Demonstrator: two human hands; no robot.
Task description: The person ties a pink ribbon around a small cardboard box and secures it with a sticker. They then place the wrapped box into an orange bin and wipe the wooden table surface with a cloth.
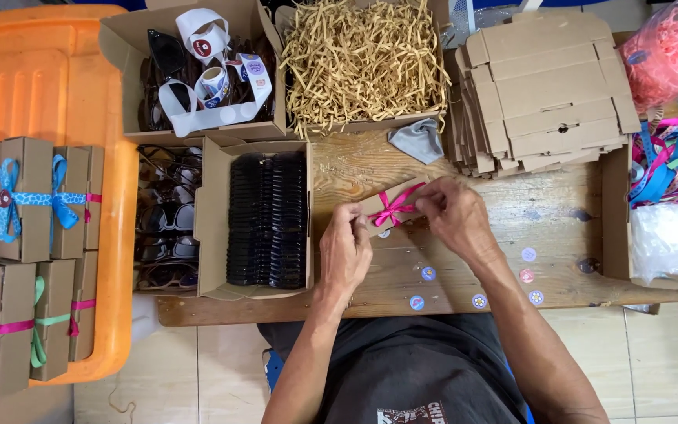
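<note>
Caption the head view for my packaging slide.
Both hands, left hand and right hand, tie a pink ribbon on a small cardboard box.

Your left hand (344,253) and right hand (450,216) cover most of the small cardboard box (377,210); only its top and the pink ribbon bow (393,208) show. Fingertips on the bow too small to tell apart. Orange tray (56,78) cut off at the left edge, with the wrapped boxes (9,196) there. Ribbon pile (672,161) runs off right. Round stickers (476,301) too small to make out.
</note>
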